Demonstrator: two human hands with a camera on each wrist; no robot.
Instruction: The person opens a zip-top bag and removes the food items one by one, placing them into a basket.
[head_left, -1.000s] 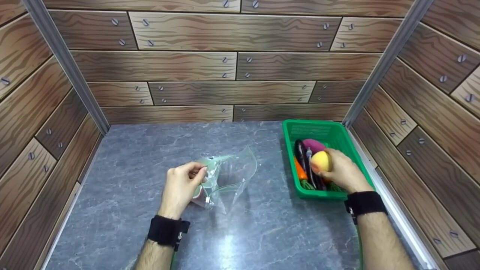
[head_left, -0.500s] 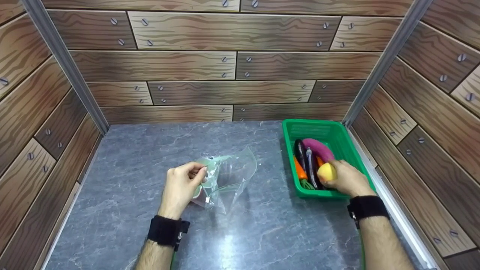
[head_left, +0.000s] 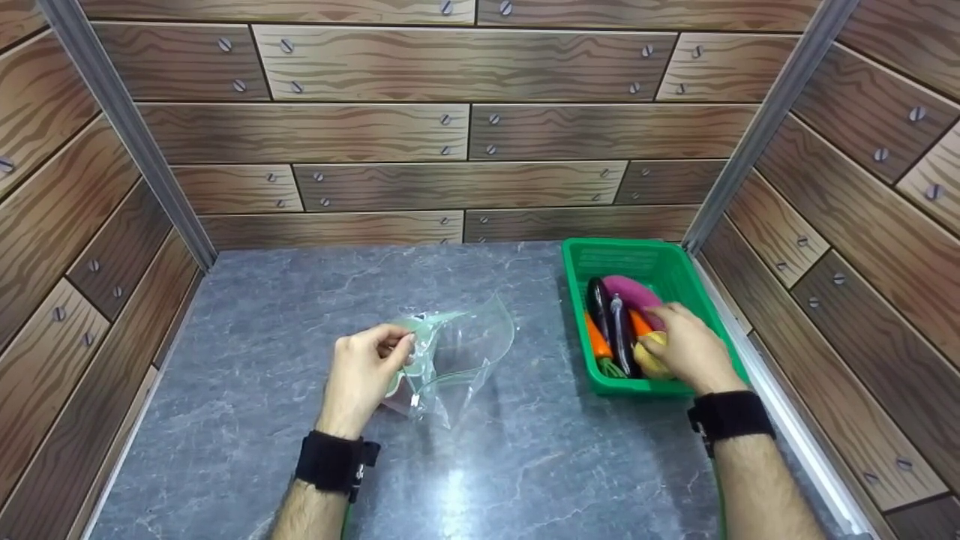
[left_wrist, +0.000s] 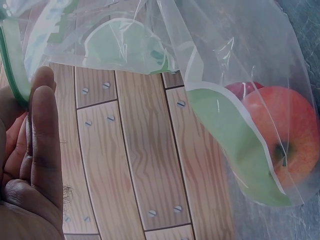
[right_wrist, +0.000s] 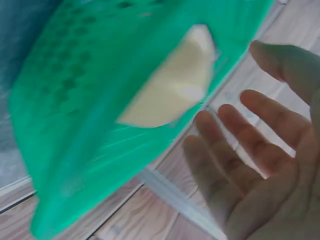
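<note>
My left hand (head_left: 364, 371) pinches the rim of a clear zip bag (head_left: 435, 337) with green print, which stands with its mouth spread. Through the bag's plastic in the left wrist view, a red apple (left_wrist: 287, 132) shows, with a darker red thing (left_wrist: 244, 89) partly behind it. Over the near right of the green basket (head_left: 630, 259), my right hand (head_left: 694, 345) has its fingers spread. A yellow fruit (head_left: 649, 365) lies in the basket below that hand; the right wrist view shows the fingers apart from the fruit (right_wrist: 175, 82).
Also in the basket are two eggplants (head_left: 622, 330), orange carrots (head_left: 598, 341) and a long magenta vegetable (head_left: 628, 291). Wood-patterned walls (head_left: 465, 131) enclose the grey marbled table (head_left: 262, 300) at the back and both sides.
The right hand moved the yellow fruit toward the basket's near right and let go of it, uncovering the magenta vegetable and a second carrot. The left hand and bag stayed still.
</note>
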